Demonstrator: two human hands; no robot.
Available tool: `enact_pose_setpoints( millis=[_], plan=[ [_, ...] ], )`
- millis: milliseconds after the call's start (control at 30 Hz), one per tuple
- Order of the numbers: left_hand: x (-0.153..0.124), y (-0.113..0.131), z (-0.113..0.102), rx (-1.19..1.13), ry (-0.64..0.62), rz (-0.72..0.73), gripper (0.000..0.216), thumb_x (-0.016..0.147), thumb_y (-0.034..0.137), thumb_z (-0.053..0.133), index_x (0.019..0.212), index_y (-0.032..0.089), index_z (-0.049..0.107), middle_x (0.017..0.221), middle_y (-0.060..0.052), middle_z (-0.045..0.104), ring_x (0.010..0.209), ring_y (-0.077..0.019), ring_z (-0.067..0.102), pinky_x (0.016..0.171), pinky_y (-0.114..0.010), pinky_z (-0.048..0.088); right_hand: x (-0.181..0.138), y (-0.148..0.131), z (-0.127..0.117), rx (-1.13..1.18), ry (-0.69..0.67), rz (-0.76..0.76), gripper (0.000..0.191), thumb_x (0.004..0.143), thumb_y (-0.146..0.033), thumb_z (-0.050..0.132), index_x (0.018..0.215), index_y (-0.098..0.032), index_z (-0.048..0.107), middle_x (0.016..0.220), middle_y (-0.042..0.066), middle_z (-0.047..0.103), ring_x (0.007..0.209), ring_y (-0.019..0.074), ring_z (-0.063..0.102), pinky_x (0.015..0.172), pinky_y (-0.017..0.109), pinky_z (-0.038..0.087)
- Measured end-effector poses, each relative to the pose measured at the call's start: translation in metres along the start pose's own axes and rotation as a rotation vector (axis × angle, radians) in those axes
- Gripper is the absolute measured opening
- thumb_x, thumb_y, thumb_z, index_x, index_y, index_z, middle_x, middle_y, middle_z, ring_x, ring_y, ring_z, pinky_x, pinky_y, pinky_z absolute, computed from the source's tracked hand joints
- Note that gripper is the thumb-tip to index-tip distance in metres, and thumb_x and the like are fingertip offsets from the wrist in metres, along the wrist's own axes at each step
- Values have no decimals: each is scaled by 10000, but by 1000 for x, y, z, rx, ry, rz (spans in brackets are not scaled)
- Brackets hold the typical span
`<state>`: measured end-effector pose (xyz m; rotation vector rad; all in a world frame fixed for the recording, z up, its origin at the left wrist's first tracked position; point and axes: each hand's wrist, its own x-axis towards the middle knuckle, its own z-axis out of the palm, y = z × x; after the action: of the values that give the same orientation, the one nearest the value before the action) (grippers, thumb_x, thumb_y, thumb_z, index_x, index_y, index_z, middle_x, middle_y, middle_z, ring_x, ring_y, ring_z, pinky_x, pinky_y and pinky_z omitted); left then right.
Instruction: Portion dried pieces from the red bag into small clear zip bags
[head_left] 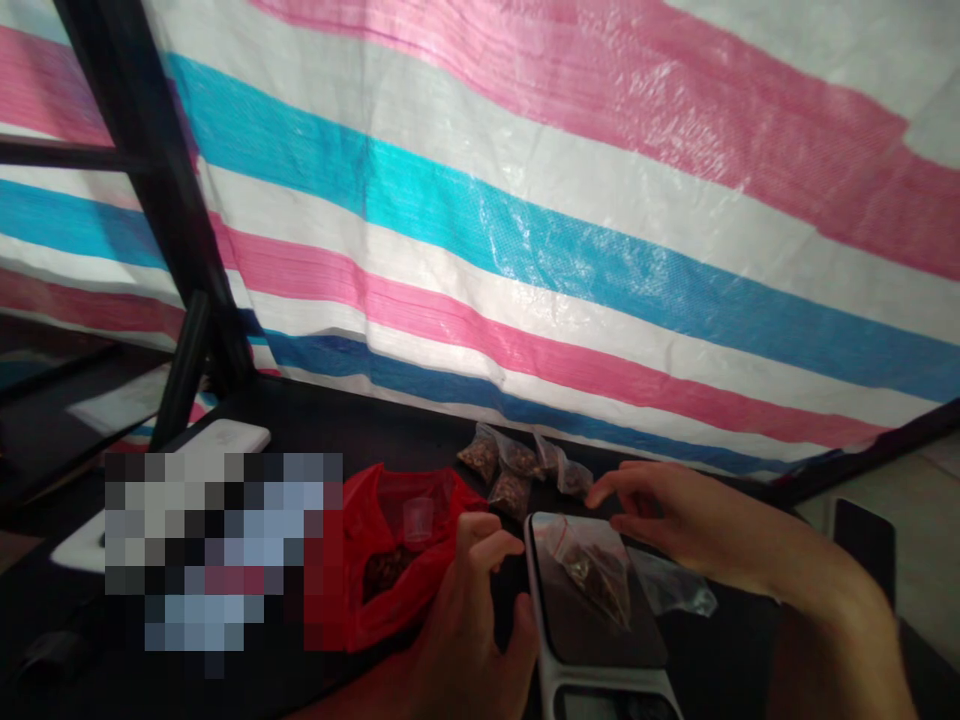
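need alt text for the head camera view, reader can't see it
Left hand and right hand flank a scale bearing a small clear bag of brown bits. Similar filled bags lie beyond; an open red bag at left holds a plastic cup. A striped tarp hangs behind.

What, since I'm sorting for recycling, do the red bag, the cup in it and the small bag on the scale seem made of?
Red bag: probably thin plastic, faintly glossy, with soft creases.
Cup: likely clear, smooth plastic; red shows through.
Small bag on the scale: apparently thin, glossy clear plastic; it is see-through and its wrinkles catch light.
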<state>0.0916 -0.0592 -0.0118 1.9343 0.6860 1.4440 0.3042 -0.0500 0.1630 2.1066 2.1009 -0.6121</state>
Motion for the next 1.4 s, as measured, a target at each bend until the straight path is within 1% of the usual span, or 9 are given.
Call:
enact_pose_setpoints(
  millis=[233,367,467,600,700,767,1000,1067,1400],
  plan=[
    [-2,2,3,4,35,-7,455,848,38,463,1247,239,376,1126,-90,450,1030,-231,501,844,-377,488,6,3,6,-8,12,-70,242,856,-260,620,1047,-304,761,738,-2,616,654,166,561,553,250,340],
    [-2,0,2,-1,39,30,488,831,30,472,1263,233,371,1112,-84,452,1020,-231,497,836,-373,488,15,-2,15,-13,2,-98,408,805,-200,639,1181,-338,718,862,8,662,760,191,610,633,262,397],
    [-2,0,1,2,50,48,494,819,30,483,1259,228,373,1107,-85,451,1020,-235,495,819,-368,489,22,-10,20,-44,-44,-123,477,767,-148,631,1195,-342,713,951,21,680,860,216,635,706,284,429],
    [-1,0,1,-5,41,44,477,828,32,477,1251,231,382,1092,-82,458,1016,-236,494,813,-364,481,30,-14,24,-113,-76,-86,388,749,-130,639,1073,-303,763,963,39,686,866,218,640,714,290,426],
    [1,0,1,-9,47,30,455,831,38,483,1226,240,387,1066,-69,459,975,-224,491,787,-348,472,34,-9,24,-105,-96,-76,258,758,-173,668,953,-295,786,944,32,684,846,207,638,703,280,422],
    [3,1,1,-19,60,19,435,827,44,491,1201,240,388,1039,-58,442,934,-214,478,763,-337,465,36,-3,24,-92,-97,-98,231,762,-194,678,942,-290,786,923,26,679,822,197,633,695,274,423],
    [8,2,-2,-49,58,22,427,830,47,487,1197,236,376,1012,-46,406,876,-195,447,730,-320,449,34,5,22,-43,-72,-135,574,677,-39,585,1152,-315,753,982,18,690,874,193,631,747,252,451],
    [8,3,-2,-41,55,23,427,827,45,488,1194,232,378,1021,-49,406,879,-195,444,729,-321,448,32,5,20,-20,-62,-139,625,663,-14,568,1182,-314,745,994,21,692,879,195,632,754,250,456],
    [7,2,-2,-27,64,46,437,817,31,484,1195,225,382,1025,-52,410,908,-206,445,748,-326,441,32,3,20,-16,-73,-144,592,649,-41,563,1136,-312,761,897,12,680,789,180,613,683,239,433]
  ],
)
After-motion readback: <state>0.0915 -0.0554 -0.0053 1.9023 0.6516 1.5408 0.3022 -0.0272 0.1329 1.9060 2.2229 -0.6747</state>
